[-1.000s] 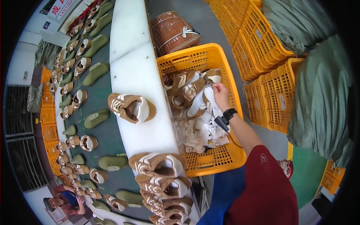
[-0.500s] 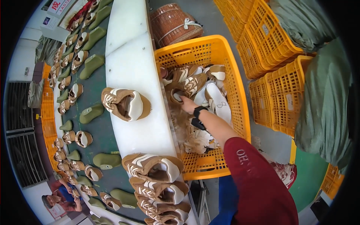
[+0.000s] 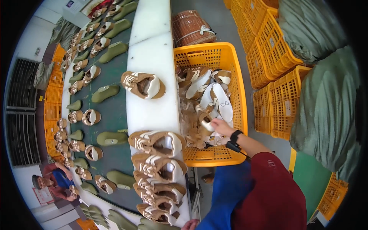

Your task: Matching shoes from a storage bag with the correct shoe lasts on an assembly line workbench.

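Observation:
My right hand (image 3: 223,127), with a black band on the wrist, reaches into a yellow plastic crate (image 3: 240,96). Its fingers pinch the white heel edge of a brown shoe upper (image 3: 206,123) low in the crate. Around that upper lie more brown-and-white uppers, a white-bottomed one (image 3: 223,105) and crumpled beige material (image 3: 193,134). Only a small part of my left hand (image 3: 190,225) shows at the lower edge, beside the white table border; its fingers are mostly hidden. On that border (image 3: 151,61) stand a single brown sneaker upper (image 3: 143,85) and a row of several similar uppers (image 3: 158,166).
Left of the border, a green surface (image 3: 111,157) carries green shoe lasts (image 3: 105,93) and uppers. Another person (image 3: 57,180) works at its far side. Stacked yellow crates (image 3: 268,50) under green cloth (image 3: 322,111) stand right. A reddish-brown bundle (image 3: 193,27) sits behind the crate.
My right hand has come nearer within the crate and now grips an upper by its white heel. Part of my left hand has appeared at the lower edge. The whole view has shifted.

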Available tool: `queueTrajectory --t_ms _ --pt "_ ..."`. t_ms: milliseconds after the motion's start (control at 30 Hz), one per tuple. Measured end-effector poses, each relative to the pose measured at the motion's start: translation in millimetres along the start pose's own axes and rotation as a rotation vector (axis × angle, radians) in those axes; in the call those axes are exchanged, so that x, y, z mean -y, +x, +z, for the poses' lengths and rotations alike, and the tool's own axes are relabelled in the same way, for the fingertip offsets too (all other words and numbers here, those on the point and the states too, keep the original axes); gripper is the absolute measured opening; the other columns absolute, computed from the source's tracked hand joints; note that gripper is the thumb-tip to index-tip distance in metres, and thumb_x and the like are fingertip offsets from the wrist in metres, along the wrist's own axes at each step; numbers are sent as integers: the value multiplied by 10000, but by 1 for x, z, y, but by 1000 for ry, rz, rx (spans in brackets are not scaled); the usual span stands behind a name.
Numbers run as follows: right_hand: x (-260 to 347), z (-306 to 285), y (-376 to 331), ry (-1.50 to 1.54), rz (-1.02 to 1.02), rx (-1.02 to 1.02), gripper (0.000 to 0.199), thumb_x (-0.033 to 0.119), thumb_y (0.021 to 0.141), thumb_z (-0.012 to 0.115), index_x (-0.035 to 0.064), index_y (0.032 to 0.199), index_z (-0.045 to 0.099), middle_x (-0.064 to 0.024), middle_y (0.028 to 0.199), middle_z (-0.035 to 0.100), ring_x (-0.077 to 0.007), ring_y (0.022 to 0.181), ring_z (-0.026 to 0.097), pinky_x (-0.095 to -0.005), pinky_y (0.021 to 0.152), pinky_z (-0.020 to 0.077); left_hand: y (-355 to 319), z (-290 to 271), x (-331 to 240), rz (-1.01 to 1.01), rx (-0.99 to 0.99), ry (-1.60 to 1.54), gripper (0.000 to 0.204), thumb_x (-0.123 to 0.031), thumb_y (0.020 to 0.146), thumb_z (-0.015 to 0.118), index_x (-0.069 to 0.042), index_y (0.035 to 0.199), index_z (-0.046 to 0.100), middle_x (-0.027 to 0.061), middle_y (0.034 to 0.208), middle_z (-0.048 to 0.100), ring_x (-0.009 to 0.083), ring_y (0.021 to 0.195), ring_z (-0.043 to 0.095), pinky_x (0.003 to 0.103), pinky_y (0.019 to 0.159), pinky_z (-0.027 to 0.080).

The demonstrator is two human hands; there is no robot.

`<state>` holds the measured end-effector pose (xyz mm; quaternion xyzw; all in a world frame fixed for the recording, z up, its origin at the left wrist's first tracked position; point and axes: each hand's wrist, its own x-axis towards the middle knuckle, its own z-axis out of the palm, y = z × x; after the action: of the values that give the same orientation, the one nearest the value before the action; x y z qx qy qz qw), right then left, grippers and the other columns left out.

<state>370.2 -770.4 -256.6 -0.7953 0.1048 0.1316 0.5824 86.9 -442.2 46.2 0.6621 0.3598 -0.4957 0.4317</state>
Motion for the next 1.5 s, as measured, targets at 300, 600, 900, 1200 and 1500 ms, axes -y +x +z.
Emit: queueTrajectory --t_ms 300,600,900,1200,1500 --pt "284 -26 -214 2 -951 100 125 158 804 618 44 846 593 -100 697 548 -220 577 539 -322 528 432 -42 -37 -14 967 -342 -343 472 -119 866 575 -8 1288 394 146 1255 479 230 1125 491 320 934 406" --pt "322 146 -368 -65 -1186 1137 217 285 754 641 75 712 606 -98 652 581 -319 641 579 -414 550 442 -64 -30 88 1083 -476 -683 663 80 753 533 -59 1356 294 119 1288 399 204 1127 468 314 925 425" --pt "319 226 -392 -278 -1302 721 329 127 719 597 85 1039 532 -95 825 522 -289 733 592 -386 556 486 -83 -42 148 1083 -1128 -453 531 -60 806 583 -6 1285 361 188 1234 404 278 1135 441 363 949 376" --pt "348 231 -372 -53 -1228 576 451 -1 733 562 90 1168 484 -135 942 595 -323 782 612 -397 646 519 -82 -81 116 1120 -1635 -199 213 -1 830 598 30 1038 573 125 870 631 216 769 638 291 714 509" --pt "371 244 -356 -339 -1275 681 364 23 728 545 155 1066 578 -121 843 539 -321 710 597 -395 569 502 -67 -95 109 1238 -1645 -299 381 18 802 620 12 1144 452 161 874 636 221 745 651 302 680 526"
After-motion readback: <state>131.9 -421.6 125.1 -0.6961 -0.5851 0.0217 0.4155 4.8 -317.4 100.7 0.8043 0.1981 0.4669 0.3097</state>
